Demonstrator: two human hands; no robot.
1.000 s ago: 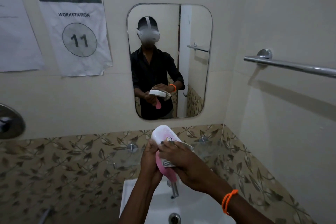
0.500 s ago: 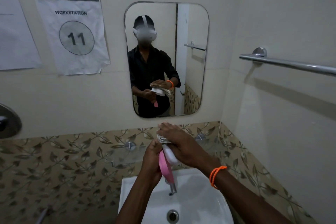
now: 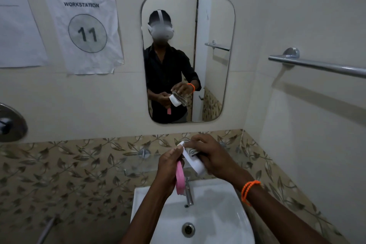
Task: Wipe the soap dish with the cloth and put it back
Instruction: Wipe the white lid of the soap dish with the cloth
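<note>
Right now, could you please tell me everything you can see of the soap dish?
The soap dish looks like smooth plastic in two parts: a white oval tray and a pink piece hanging below it. It is held tilted in the air above the white basin, in front of the tap. The left hand grips it from the left. The right hand presses a patterned cloth against the white tray.

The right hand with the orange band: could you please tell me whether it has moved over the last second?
Yes. The right hand has slid from the soap dish's lower end to its top, away from the tap.
</note>
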